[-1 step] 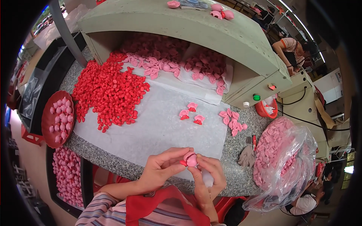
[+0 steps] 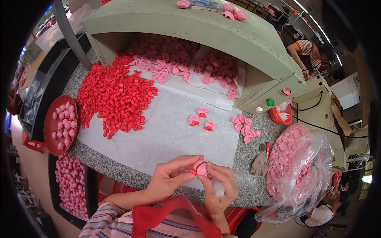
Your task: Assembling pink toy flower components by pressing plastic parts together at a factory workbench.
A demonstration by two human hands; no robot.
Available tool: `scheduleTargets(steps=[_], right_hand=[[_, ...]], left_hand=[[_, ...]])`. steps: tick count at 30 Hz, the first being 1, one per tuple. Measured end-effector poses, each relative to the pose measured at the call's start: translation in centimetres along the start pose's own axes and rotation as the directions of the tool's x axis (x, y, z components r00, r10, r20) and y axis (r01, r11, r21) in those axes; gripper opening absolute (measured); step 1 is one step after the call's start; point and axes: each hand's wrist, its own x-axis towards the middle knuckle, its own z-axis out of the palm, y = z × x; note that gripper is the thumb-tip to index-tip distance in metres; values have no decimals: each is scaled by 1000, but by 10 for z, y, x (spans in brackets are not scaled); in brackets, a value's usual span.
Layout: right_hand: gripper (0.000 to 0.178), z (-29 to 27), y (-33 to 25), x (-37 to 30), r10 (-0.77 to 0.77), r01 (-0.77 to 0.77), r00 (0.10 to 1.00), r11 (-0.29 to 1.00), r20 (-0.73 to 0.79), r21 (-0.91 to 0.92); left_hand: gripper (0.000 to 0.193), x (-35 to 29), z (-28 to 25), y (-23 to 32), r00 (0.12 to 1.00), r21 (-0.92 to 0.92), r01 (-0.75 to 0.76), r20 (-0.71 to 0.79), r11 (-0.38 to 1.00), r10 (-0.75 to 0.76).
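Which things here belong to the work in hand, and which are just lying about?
Apparently in use:
red piece at the left hand
pale object in the right hand
pink piece between them
heap of red pieces

Apparently lying about:
crumpled cloth
blue item on the cabinet

The handheld pink piece (image 2: 202, 169) looks like smooth plastic; the red pieces (image 2: 119, 93), glossier plastic. The white sheet (image 2: 170, 135) looks matt and papery, the countertop (image 2: 247, 186) speckled stone, the machine housing (image 2: 178, 24) scuffed painted metal, the bag (image 2: 313, 170) crinkled, shiny plastic.
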Motion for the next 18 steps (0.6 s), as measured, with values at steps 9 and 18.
scheduleTargets(steps=[9,18], right_hand=[[26,0,1,-5,45,-44,999,998,-16,48],[26,-3,2,-4,-34,34,999,999,-8,-22]], left_hand=[[43,-1,-2,0,998,20,-37,44,999,36],[40,-3,1,6,999,84,-38,26,996,36]])
